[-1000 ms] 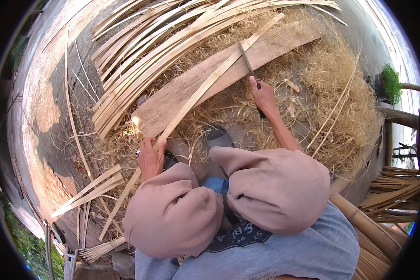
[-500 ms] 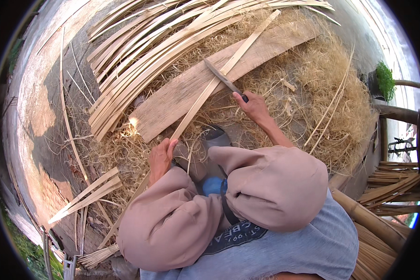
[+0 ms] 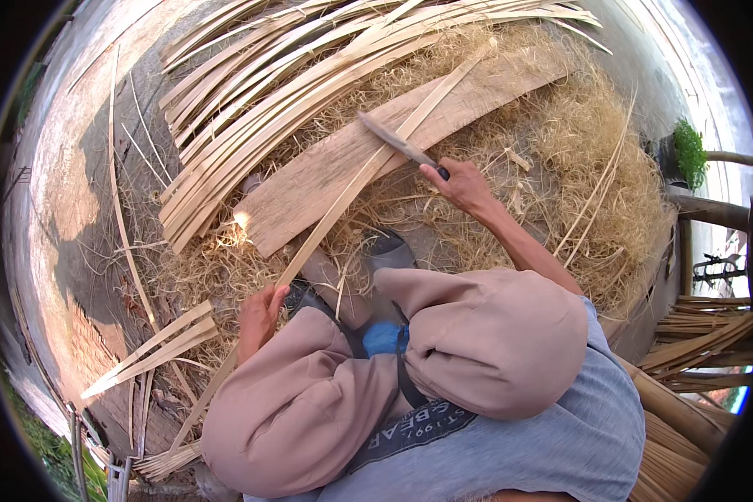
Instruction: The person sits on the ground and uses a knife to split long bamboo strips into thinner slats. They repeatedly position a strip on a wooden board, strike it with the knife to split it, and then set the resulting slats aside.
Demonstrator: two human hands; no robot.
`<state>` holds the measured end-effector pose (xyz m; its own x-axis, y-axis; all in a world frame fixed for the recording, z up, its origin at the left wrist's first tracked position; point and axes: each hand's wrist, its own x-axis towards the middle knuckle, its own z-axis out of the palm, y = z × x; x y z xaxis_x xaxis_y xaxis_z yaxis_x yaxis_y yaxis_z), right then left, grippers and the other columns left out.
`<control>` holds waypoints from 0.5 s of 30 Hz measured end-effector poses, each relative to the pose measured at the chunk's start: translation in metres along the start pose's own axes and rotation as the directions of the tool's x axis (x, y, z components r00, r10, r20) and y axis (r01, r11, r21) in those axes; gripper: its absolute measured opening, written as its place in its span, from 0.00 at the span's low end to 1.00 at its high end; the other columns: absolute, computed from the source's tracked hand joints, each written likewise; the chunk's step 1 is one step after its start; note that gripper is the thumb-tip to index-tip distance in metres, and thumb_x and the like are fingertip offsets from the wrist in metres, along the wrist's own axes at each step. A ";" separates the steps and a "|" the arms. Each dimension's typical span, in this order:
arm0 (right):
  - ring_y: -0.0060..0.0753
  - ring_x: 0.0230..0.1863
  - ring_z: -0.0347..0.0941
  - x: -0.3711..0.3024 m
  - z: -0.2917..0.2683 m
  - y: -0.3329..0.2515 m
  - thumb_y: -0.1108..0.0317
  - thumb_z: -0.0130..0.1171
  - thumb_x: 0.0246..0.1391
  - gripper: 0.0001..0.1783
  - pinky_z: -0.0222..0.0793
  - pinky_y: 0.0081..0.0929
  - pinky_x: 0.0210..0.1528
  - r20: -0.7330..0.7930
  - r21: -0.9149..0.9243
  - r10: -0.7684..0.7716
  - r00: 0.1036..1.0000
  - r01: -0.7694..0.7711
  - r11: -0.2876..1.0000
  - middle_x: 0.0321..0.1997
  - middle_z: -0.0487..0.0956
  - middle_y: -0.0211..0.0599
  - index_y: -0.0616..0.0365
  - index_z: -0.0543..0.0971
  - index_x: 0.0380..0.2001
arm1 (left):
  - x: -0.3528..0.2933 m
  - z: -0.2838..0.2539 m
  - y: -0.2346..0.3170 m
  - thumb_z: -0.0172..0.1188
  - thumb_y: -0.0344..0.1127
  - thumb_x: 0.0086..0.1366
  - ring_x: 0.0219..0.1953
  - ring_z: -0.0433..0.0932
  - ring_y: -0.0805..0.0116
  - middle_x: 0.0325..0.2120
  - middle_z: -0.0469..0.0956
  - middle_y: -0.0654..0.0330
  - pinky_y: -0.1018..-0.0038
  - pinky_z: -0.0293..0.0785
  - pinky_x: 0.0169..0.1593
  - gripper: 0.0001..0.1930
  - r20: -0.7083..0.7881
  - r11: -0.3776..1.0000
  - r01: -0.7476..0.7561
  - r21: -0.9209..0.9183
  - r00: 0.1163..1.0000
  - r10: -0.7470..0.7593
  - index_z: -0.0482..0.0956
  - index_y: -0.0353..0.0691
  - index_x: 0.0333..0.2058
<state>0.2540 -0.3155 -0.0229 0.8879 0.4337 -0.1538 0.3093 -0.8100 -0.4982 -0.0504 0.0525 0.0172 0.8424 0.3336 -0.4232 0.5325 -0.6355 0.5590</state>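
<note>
Head: hands grip a pale strip and a knife crossing it

My bare left hand, curled into a grip, sits low beside my bent, cloth-covered left leg; my bare right hand clenches farther forward, its bare forearm reaching past my knee.

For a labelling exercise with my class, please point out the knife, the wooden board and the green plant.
Knife (image 3: 400,143): head view, on the middle of the blade.
Wooden board (image 3: 309,188): head view, on its bare face, left of the knife.
Green plant (image 3: 689,155): head view, on its leaves.
</note>
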 end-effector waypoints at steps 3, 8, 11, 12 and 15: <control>0.51 0.22 0.77 -0.005 -0.001 0.007 0.30 0.51 0.65 0.38 0.71 0.48 0.27 0.050 -0.024 0.046 0.998 -0.045 0.999 0.18 0.77 0.49 0.59 0.77 0.24 | -0.009 -0.009 -0.023 0.61 0.46 0.73 0.21 0.68 0.62 0.15 0.70 0.54 0.62 0.63 0.28 0.19 0.062 0.999 0.032 0.023 0.998 -0.033 0.75 0.35 0.29; 0.62 0.31 0.80 0.064 -0.067 0.096 0.30 0.47 0.65 0.43 0.73 0.53 0.40 -0.242 0.008 0.321 0.916 -0.329 0.944 0.25 0.81 0.59 0.65 0.80 0.25 | -0.037 -0.025 -0.093 0.66 0.43 0.70 0.28 0.75 0.70 0.24 0.77 0.63 0.70 0.71 0.36 0.13 0.314 0.912 0.306 -0.272 0.924 -0.217 0.81 0.39 0.43; 0.62 0.32 0.80 0.068 -0.063 0.099 0.30 0.48 0.65 0.44 0.73 0.51 0.40 -0.226 0.035 0.373 0.900 -0.376 0.926 0.26 0.81 0.63 0.68 0.81 0.24 | 0.000 -0.009 -0.018 0.69 0.44 0.67 0.34 0.79 0.70 0.34 0.82 0.62 0.70 0.76 0.42 0.22 0.048 0.974 -0.082 -0.210 0.994 0.094 0.80 0.43 0.57; 0.62 0.32 0.80 0.062 -0.044 0.075 0.31 0.49 0.65 0.43 0.73 0.50 0.40 -0.167 0.130 0.358 0.919 -0.339 0.932 0.26 0.80 0.64 0.68 0.80 0.24 | 0.009 0.008 -0.002 0.68 0.44 0.68 0.35 0.80 0.67 0.36 0.82 0.60 0.68 0.76 0.42 0.24 -0.075 0.967 -0.192 -0.170 0.980 0.182 0.78 0.45 0.60; 0.64 0.29 0.78 0.010 0.014 -0.014 0.34 0.51 0.66 0.38 0.74 0.50 0.37 -0.021 0.198 0.183 0.983 -0.176 0.964 0.23 0.79 0.60 0.66 0.78 0.27 | 0.044 0.044 0.040 0.67 0.45 0.68 0.31 0.80 0.59 0.37 0.83 0.54 0.65 0.74 0.38 0.24 -0.206 0.958 -0.242 0.151 0.940 0.271 0.79 0.50 0.61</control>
<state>0.2534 -0.2944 -0.0294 0.9364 0.2695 -0.2248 0.0749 -0.7793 -0.6221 0.0045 0.0113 -0.0105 0.9532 0.2854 -0.0997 0.2936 -0.7953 0.5305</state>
